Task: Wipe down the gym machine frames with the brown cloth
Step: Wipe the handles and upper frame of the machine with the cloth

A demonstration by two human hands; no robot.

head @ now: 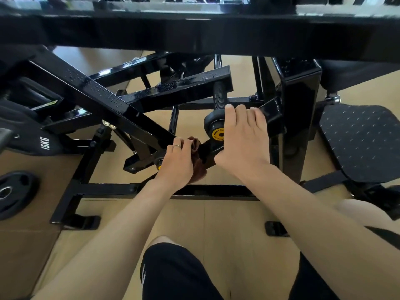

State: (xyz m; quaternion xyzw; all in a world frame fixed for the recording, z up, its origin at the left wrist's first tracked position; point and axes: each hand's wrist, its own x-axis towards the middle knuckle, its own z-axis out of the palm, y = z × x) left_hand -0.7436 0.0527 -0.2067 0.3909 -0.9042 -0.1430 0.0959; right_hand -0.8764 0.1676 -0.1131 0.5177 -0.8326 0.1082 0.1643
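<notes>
The brown cloth [195,156] is held bunched in the left hand [177,163] against a low black bar [207,154] of the gym machine, the right hand [244,139] is laid flat on the handle [216,128], and fingers could be pinched if the bars swing.

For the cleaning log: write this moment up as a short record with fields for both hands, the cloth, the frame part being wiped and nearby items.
left hand: left hand grips the brown cloth, bunched against a black frame bar
right hand: right hand rests with straight fingers on the weight peg end, which bears a yellow cap
frame surface: water droplets on the sloping beam
nearby: 15KG plate at left; another weight plate flat on the floor; textured pad at right
</notes>
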